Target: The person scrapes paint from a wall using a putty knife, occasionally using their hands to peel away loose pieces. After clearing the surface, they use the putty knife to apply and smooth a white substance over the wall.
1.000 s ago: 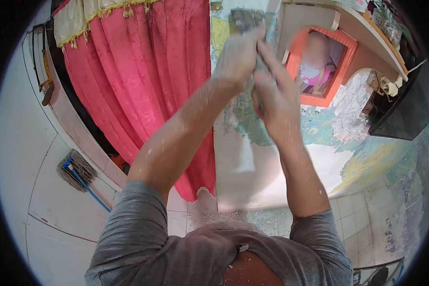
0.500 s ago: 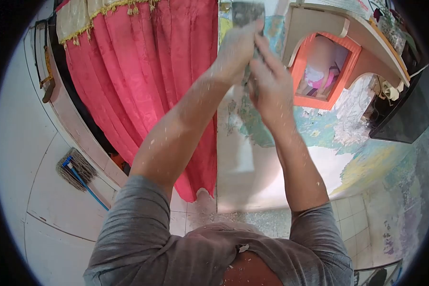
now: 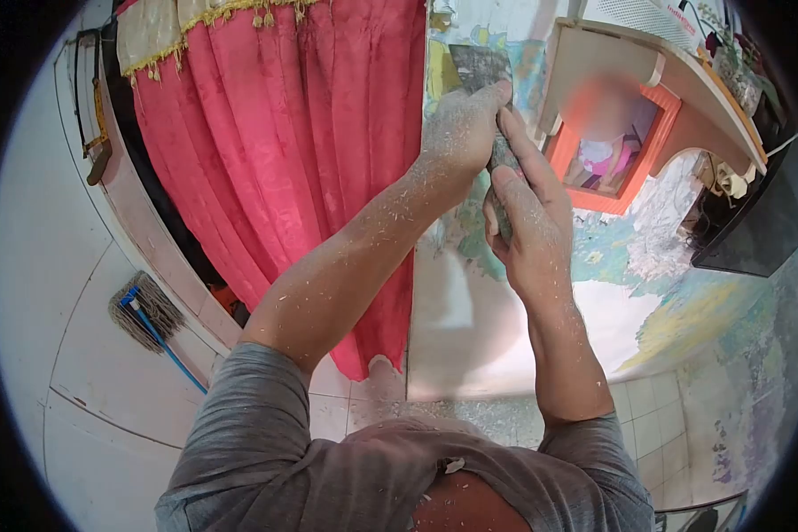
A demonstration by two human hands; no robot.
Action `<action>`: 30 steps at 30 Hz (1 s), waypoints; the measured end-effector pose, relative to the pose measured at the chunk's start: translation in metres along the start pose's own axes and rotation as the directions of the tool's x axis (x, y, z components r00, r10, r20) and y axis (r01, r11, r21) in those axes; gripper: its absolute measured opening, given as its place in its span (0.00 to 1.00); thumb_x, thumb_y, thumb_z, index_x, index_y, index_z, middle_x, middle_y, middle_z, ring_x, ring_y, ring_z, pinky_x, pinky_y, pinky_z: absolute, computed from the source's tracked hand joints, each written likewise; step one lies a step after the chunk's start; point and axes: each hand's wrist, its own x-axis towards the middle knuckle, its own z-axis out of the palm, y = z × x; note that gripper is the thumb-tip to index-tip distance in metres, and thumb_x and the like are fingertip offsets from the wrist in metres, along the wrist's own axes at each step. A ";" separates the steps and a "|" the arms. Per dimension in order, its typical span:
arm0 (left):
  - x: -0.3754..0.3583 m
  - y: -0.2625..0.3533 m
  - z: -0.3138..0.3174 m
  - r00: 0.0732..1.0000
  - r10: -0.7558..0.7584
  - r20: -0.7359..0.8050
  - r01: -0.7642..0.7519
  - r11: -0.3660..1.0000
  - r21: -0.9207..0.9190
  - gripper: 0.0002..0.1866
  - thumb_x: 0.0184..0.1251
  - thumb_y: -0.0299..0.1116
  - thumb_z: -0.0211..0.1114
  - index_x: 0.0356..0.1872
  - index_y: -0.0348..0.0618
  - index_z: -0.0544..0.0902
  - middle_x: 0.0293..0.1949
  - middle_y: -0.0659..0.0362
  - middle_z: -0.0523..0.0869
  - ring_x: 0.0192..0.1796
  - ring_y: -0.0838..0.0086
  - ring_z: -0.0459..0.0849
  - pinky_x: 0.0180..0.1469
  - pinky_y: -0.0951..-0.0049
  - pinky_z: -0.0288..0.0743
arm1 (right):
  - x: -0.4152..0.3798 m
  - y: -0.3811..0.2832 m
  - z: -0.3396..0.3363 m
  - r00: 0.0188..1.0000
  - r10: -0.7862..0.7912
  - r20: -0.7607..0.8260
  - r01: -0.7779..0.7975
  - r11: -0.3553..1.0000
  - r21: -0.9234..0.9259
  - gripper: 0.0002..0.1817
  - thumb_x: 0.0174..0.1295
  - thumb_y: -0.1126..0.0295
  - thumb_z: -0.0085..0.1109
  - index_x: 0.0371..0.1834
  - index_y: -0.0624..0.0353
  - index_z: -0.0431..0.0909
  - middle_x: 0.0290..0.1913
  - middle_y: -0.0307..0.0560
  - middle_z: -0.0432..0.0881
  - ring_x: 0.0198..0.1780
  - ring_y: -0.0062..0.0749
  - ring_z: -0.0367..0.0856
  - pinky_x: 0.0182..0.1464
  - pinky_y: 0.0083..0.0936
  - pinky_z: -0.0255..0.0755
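Observation:
Both hands grip one scraper with a wide, flat, dirty metal blade point(image 3: 481, 66), held up against the wall. My left hand point(image 3: 461, 131) is closed around its upper part, close below the blade, with the thumb along it. Lower down, my right hand point(image 3: 536, 213) wraps the handle, whose dusty grey end shows between thumb and fingers. Pale dust and small flakes cover both hands and forearms. Around the blade the wall point(image 3: 528, 66) shows patches of blue, green and yellow old paint.
A pink curtain point(image 3: 275, 133) hangs at the left. An orange-framed picture point(image 3: 625, 182) and a shelf point(image 3: 594, 40) are close to my right hand. A black screen-like object point(image 3: 749, 222) juts out at the right. A mop point(image 3: 146, 310) and a hacksaw point(image 3: 93, 115) are at far left. Debris litters the floor point(image 3: 470, 417).
The scraper and both hands have come down the wall, lower in view and slightly right. The whole view has shifted a little to the right. Both hands keep their hold.

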 end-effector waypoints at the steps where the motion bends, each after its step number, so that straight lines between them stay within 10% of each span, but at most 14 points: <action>1: 0.004 0.007 -0.003 1.000 0.000 0.000 0.000 1.000 0.002 0.16 0.72 0.45 0.60 0.38 0.40 0.79 0.31 0.63 0.77 0.36 0.74 0.75 0.40 0.71 0.71 | 0.002 0.001 0.001 1.000 0.013 0.004 -0.013 1.000 0.010 0.29 0.71 0.66 0.50 0.75 0.61 0.65 0.23 0.29 0.68 0.18 0.12 0.58 0.19 0.15 0.50; 3: 0.014 0.013 -0.009 0.974 -0.004 0.226 0.043 0.985 -0.170 0.16 0.71 0.44 0.61 0.40 0.38 0.80 0.35 0.61 0.80 0.38 0.74 0.76 0.41 0.72 0.71 | -0.002 0.002 0.001 0.998 0.058 0.013 -0.058 0.998 0.022 0.29 0.71 0.66 0.50 0.75 0.59 0.66 0.24 0.30 0.69 0.18 0.12 0.59 0.19 0.15 0.50; 9: 0.005 -0.015 -0.010 1.000 0.000 0.023 0.000 1.000 -0.004 0.16 0.71 0.44 0.60 0.38 0.38 0.79 0.34 0.61 0.78 0.38 0.75 0.76 0.40 0.69 0.72 | -0.004 0.007 0.003 0.995 0.086 0.042 -0.087 0.996 0.018 0.28 0.71 0.67 0.49 0.75 0.57 0.67 0.26 0.31 0.70 0.19 0.12 0.60 0.20 0.15 0.53; 10: 0.020 -0.017 -0.010 0.970 0.227 0.084 -0.215 0.968 -0.128 0.14 0.72 0.41 0.58 0.37 0.39 0.79 0.30 0.63 0.78 0.34 0.75 0.77 0.39 0.70 0.73 | 0.011 0.009 0.006 0.998 0.048 0.042 -0.047 0.999 -0.006 0.27 0.71 0.68 0.49 0.74 0.57 0.68 0.29 0.33 0.72 0.20 0.12 0.61 0.21 0.15 0.55; 15: 0.062 0.007 -0.017 0.898 0.314 0.308 -0.285 0.949 -0.137 0.15 0.73 0.42 0.59 0.36 0.39 0.80 0.30 0.62 0.80 0.33 0.78 0.78 0.35 0.73 0.73 | 0.020 -0.012 0.006 1.000 -0.019 0.007 0.019 0.995 -0.094 0.26 0.70 0.70 0.50 0.71 0.59 0.71 0.41 0.38 0.81 0.24 0.14 0.66 0.26 0.15 0.65; 18: 0.011 -0.006 -0.017 0.973 0.232 -0.018 -0.230 0.969 0.089 0.14 0.73 0.42 0.60 0.34 0.41 0.80 0.29 0.62 0.79 0.30 0.76 0.78 0.31 0.72 0.72 | 0.006 0.020 0.002 0.996 -0.087 0.015 0.088 0.980 -0.176 0.28 0.67 0.64 0.50 0.71 0.63 0.70 0.48 0.52 0.82 0.43 0.29 0.79 0.54 0.25 0.73; 20: 0.041 0.007 -0.024 0.976 0.213 0.047 -0.213 0.977 -0.007 0.13 0.72 0.42 0.61 0.35 0.41 0.80 0.29 0.63 0.79 0.31 0.76 0.78 0.33 0.73 0.73 | 0.030 0.045 0.006 0.809 -0.573 0.134 0.548 0.651 -0.524 0.29 0.67 0.64 0.51 0.70 0.64 0.71 0.51 0.54 0.83 0.46 0.28 0.80 0.55 0.25 0.73; 21: 0.053 0.010 -0.025 0.974 0.197 0.111 -0.186 0.977 -0.104 0.13 0.72 0.42 0.61 0.37 0.41 0.81 0.29 0.63 0.79 0.33 0.77 0.79 0.34 0.74 0.73 | 0.030 0.041 0.003 0.814 -0.568 0.127 0.539 0.654 -0.531 0.29 0.67 0.64 0.51 0.70 0.64 0.71 0.51 0.54 0.83 0.46 0.28 0.80 0.55 0.25 0.73; 23: 0.054 0.027 -0.019 0.986 0.123 0.114 -0.103 0.980 -0.171 0.13 0.73 0.42 0.61 0.38 0.42 0.81 0.30 0.63 0.79 0.34 0.77 0.79 0.34 0.74 0.74 | 0.039 -0.010 0.012 1.000 -0.001 0.016 0.002 0.996 -0.088 0.29 0.67 0.64 0.51 0.71 0.65 0.68 0.60 0.58 0.80 0.52 0.28 0.80 0.57 0.23 0.72; 25: 0.058 0.001 -0.027 0.885 0.429 0.178 -0.410 0.902 -0.135 0.14 0.73 0.43 0.61 0.38 0.42 0.81 0.30 0.63 0.80 0.33 0.77 0.79 0.31 0.73 0.73 | 0.023 0.003 0.007 0.992 -0.122 0.038 0.126 0.981 -0.150 0.29 0.67 0.64 0.51 0.71 0.65 0.68 0.61 0.58 0.81 0.52 0.25 0.79 0.54 0.21 0.72; 28: 0.045 0.005 -0.033 0.913 0.364 0.183 -0.363 0.931 -0.041 0.15 0.73 0.45 0.60 0.38 0.42 0.81 0.31 0.63 0.79 0.33 0.78 0.78 0.30 0.74 0.72 | 0.009 0.008 0.008 0.985 0.143 0.098 -0.146 0.989 0.018 0.29 0.66 0.65 0.54 0.70 0.64 0.70 0.57 0.51 0.83 0.47 0.24 0.78 0.53 0.22 0.73; 30: 0.075 0.021 -0.034 0.939 0.320 0.129 -0.322 0.947 -0.004 0.18 0.73 0.48 0.60 0.37 0.42 0.81 0.30 0.63 0.78 0.32 0.78 0.78 0.30 0.74 0.71 | 0.055 0.015 0.018 0.996 -0.037 0.076 0.036 0.999 0.015 0.29 0.68 0.64 0.53 0.72 0.61 0.69 0.39 0.39 0.75 0.32 0.18 0.69 0.36 0.19 0.63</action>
